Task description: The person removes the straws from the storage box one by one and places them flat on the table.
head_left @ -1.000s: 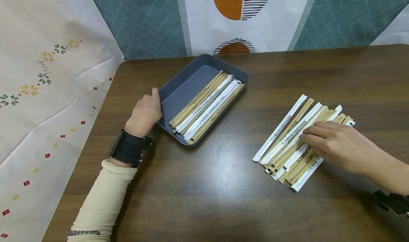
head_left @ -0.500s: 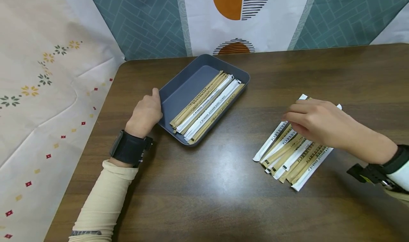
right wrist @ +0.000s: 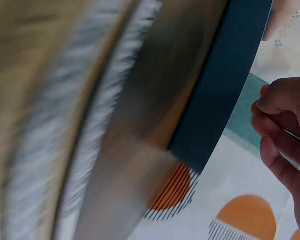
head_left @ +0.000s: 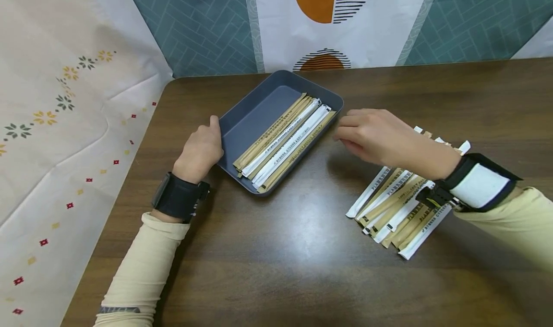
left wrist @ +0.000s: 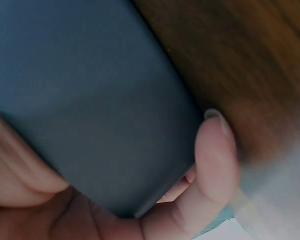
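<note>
My left hand (head_left: 199,150) grips the left corner of a dark grey rectangular tray (head_left: 250,111). In the left wrist view its fingers (left wrist: 217,165) curl round the tray's edge. Slim white and brown paper stick packets (head_left: 281,147) lie side by side along the tray's right half. Just right of the tray, my right hand (head_left: 371,135) is over the table, fingers loosely curved. The right wrist view shows nothing between them. Under the right forearm lies a slanted bunch of similar packets (head_left: 389,207), its upper part partly hidden.
The brown wooden table (head_left: 276,264) carries both the tray and the bunch. Its far edge meets a teal and white patterned cloth (head_left: 198,29). A white cloth with small flowers (head_left: 82,139) lies along the left side.
My right hand has moved left from the loose bunch to beside the tray, its forearm now crossing over the bunch. The left hand keeps its grip on the tray.
</note>
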`<state>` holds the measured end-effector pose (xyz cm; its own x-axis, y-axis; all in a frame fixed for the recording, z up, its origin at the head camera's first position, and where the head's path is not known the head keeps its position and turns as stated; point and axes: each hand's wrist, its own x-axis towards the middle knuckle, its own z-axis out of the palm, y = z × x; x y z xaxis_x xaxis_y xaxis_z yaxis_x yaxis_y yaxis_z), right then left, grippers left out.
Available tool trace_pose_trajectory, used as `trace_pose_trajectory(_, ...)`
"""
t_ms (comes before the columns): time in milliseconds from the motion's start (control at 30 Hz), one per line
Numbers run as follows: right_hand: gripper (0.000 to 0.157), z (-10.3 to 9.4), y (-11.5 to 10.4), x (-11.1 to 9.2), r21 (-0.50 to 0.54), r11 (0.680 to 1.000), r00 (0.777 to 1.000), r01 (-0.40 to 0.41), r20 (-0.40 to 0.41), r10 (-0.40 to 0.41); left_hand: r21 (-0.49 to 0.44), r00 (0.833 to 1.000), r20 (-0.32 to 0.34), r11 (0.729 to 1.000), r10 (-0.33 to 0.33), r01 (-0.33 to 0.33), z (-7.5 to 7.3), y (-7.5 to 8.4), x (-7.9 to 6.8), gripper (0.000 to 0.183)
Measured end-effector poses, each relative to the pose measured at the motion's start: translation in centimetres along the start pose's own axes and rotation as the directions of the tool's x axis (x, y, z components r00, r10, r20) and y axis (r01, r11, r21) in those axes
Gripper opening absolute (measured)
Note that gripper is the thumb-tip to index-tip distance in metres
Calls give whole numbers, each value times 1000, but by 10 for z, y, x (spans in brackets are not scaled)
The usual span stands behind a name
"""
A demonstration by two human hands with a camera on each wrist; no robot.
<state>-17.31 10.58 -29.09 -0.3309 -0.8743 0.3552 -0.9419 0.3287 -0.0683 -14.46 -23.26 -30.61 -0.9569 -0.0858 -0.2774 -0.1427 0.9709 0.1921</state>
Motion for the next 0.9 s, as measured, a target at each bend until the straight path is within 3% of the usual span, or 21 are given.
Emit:
trace_pose_trajectory(167, 15, 13, -1, 34, 5, 1000, 999, -3, 54, 3, 5, 1000, -3, 1000, 4, -4, 1, -2, -1, 52)
trace_pose_trajectory(500, 21, 41, 3, 84, -21, 999, 974, -49, 221, 52, 11, 1000, 3, 1000, 7, -7, 1, 0, 0, 52)
trace_pose_trajectory(767, 26, 53, 5, 101, -56, 997, 951, -56, 302, 70, 2, 1000, 0, 1000, 11, -11, -1, 0, 1, 53)
trace_pose_trajectory(900, 24, 56, 5, 103, -53, 997, 952, -51, 299, 64, 10, 1000, -3, 1000, 12, -12, -1, -1, 1, 51)
